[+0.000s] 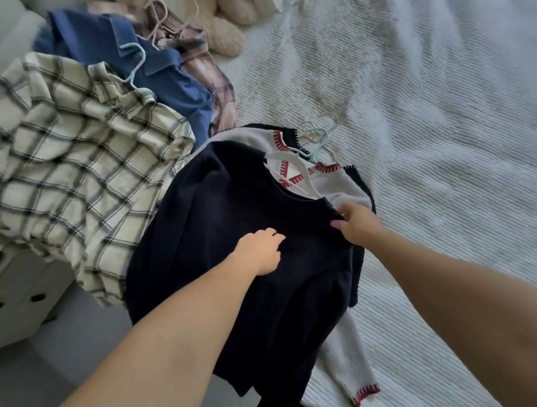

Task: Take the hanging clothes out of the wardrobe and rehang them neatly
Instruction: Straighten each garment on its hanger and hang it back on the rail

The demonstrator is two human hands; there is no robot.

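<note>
Right fingers (340,222) pinching rumpled navy top (231,237), left fingers (272,236) flat on it.

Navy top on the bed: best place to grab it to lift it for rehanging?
Probably the shoulders, either side of the neckline. The navy top lies flat, neck toward the hangers, on a grey sweater. The right hand already pinches the right shoulder edge; the left hand rests mid-chest and should come in from the left for the other shoulder.

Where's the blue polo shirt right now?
In the head view the blue polo shirt lies upper left on the bed, on its pale hanger, partly under the cream plaid shirt and over the pink plaid shirt.
</note>
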